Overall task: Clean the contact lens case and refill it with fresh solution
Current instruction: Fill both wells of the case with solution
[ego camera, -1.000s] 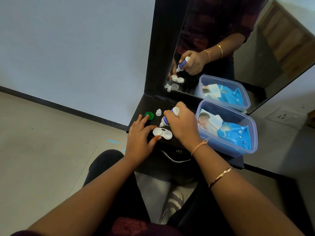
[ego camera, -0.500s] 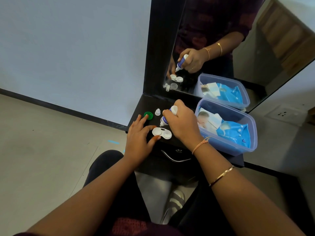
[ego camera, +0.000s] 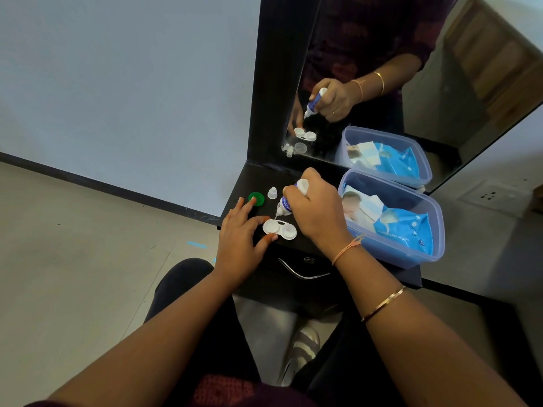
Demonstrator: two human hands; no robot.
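Landmark is the lens case (ego camera: 279,229): one, white glossy plastic, two round wells joined, both open, flat on the black tabletop (ego camera: 296,245) near its front edge. Left of it, one left hand (ego camera: 238,239), fingers (ego camera: 266,239) spread apart, thumb and index tips touching the case's left well. Behind-left of the case, one green round cap (ego camera: 256,198), ridged plastic. Behind the case, one small white nozzle cap (ego camera: 272,193), cone-shaped. Just above the case, one solution bottle (ego camera: 289,201), white with blue label, tilted nozzle-down over the left well. One right hand (ego camera: 316,211), fingers clamped round the bottle. Right of the case, one clear blue-tinted plastic tub (ego camera: 435,230), rectangular, holding a blue soft wipes pack (ego camera: 405,230). Behind, one black-framed mirror (ego camera: 440,83). Grey wall, pale tiled floor (ego camera: 73,245).
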